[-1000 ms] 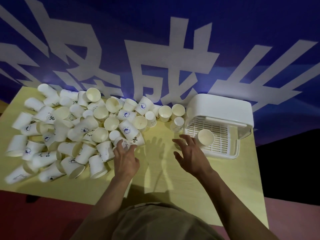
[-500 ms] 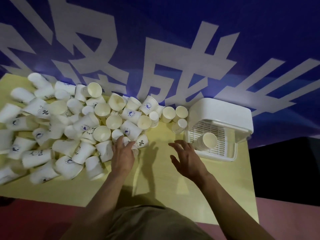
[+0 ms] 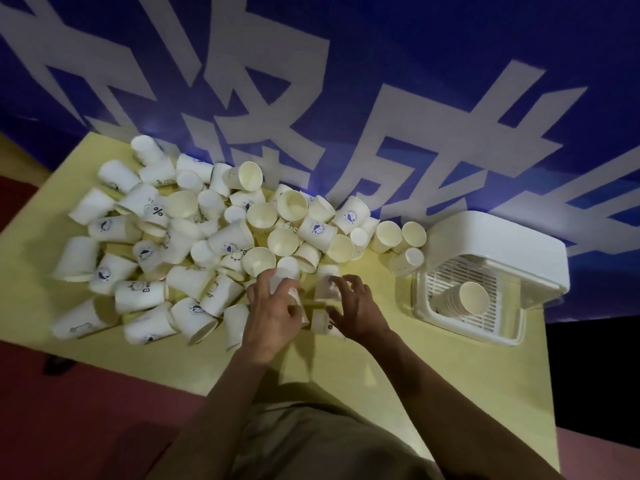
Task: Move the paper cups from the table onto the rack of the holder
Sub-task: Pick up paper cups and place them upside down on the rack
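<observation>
Item: loose paper cups (image 3: 221,244), heaped on the yellow table (image 3: 398,393) from upper left to centre of frame, most of them tipped on their sides.

Item: cup holder (image 3: 491,258), white, right of frame; one nested stack of cups (image 3: 465,299) lies on its slatted rack (image 3: 446,275).

Left hand (image 3: 273,317): fingers curled round one cup (image 3: 282,284) at the heap's near edge.

Right hand (image 3: 356,308): fingers spread over a second cup (image 3: 327,287), touching it; whether it grips, I cannot tell.

Risk: thin walls may crush under a hard squeeze; lifting may knock the touching neighbours and roll them off the table's near edge.
</observation>
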The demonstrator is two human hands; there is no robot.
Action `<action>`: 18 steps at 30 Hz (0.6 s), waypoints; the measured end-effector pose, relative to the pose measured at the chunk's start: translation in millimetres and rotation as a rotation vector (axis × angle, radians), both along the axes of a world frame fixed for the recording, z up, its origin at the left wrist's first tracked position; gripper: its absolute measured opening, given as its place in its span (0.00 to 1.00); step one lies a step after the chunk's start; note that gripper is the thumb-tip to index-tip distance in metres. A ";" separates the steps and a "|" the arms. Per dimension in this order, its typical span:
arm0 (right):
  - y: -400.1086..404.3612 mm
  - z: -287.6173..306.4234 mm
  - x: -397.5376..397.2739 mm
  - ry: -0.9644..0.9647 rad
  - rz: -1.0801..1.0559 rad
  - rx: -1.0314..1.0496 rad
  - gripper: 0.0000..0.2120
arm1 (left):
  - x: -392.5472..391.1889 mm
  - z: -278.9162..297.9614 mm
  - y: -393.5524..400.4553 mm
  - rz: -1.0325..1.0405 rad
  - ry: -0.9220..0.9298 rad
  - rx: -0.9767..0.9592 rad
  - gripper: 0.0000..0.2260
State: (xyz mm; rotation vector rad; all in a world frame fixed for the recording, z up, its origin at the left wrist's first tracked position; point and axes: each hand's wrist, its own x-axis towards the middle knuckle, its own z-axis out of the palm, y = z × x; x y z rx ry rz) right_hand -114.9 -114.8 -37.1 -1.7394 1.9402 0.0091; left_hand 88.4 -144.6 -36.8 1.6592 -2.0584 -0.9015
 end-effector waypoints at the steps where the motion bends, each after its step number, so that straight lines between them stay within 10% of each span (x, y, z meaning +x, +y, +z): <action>1: 0.2 -5.0 3.6 0.028 -0.003 0.009 0.36 | 6.2 0.8 -1.4 -0.015 0.005 -0.009 0.20; 18: 87.6 -55.2 22.5 0.119 0.102 0.173 0.40 | 36.2 -9.0 7.5 -0.147 -0.041 0.010 0.16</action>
